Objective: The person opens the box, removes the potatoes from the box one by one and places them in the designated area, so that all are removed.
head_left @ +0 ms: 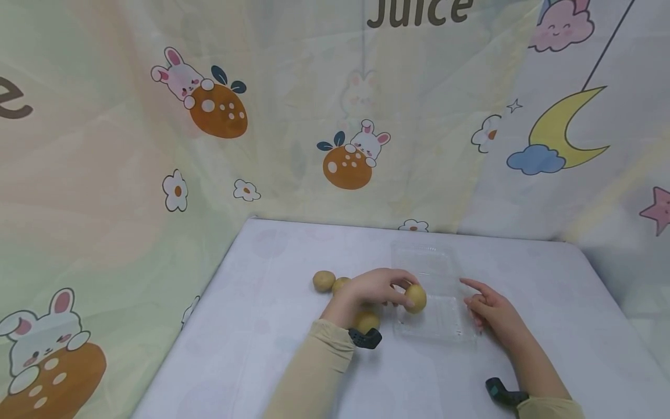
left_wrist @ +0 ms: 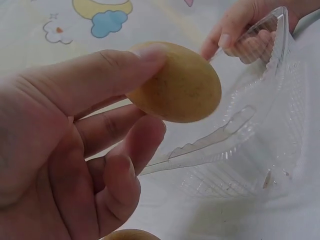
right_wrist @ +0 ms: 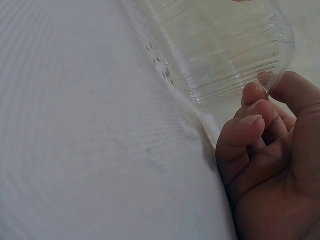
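My left hand (head_left: 379, 288) pinches a small yellow-brown potato (head_left: 416, 298) between thumb and fingertips. In the left wrist view this potato (left_wrist: 182, 85) is smooth and oval, held up beside a clear plastic clamshell box (left_wrist: 240, 170). The box (head_left: 437, 326) lies opened out on the table, and the potato overlaps its left part in the head view. At the box's right side is my right hand (head_left: 489, 308), index finger stretched out. The right wrist view shows its thumb and curled fingers (right_wrist: 242, 132) pinching the box's rim (right_wrist: 282, 65).
Two potatoes (head_left: 324, 281) sit left of my left hand, one partly hidden behind it. Another potato (head_left: 367, 321) lies beside my left wrist. A white cloth covers the table (head_left: 251, 349). A printed curtain (head_left: 293, 116) hangs behind and to the sides.
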Demonstrator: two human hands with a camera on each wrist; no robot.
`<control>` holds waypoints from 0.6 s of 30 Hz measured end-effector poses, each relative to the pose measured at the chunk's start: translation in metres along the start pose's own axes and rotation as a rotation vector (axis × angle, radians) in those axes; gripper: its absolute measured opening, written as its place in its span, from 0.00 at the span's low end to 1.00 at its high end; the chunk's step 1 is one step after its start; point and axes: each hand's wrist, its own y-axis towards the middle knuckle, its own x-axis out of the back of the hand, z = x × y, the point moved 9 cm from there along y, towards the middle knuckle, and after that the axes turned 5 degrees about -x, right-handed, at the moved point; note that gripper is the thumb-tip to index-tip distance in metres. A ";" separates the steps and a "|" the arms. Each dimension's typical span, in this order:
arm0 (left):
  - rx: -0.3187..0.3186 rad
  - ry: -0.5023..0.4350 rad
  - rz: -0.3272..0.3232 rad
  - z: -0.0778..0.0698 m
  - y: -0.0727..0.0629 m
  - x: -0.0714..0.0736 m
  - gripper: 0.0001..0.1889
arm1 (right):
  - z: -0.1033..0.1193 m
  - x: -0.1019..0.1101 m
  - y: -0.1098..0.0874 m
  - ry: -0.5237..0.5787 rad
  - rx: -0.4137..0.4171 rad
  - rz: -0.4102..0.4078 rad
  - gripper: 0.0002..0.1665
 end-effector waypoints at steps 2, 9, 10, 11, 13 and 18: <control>-0.017 -0.014 -0.017 0.000 -0.001 0.002 0.22 | 0.000 0.000 0.000 -0.008 0.002 -0.002 0.34; -0.024 -0.041 -0.074 -0.003 -0.011 0.010 0.22 | 0.000 0.000 0.000 0.001 0.007 0.002 0.33; -0.021 -0.041 -0.084 -0.004 -0.013 0.012 0.22 | 0.000 0.001 0.000 0.003 0.009 0.001 0.33; -0.015 -0.039 -0.093 -0.004 -0.016 0.014 0.22 | 0.000 0.001 0.000 0.006 0.011 0.001 0.33; -0.006 -0.033 -0.113 -0.004 -0.021 0.018 0.23 | 0.000 0.001 0.000 0.003 0.016 0.003 0.33; 0.017 -0.025 -0.192 0.002 -0.037 0.029 0.24 | 0.000 0.001 0.001 0.015 0.028 0.003 0.32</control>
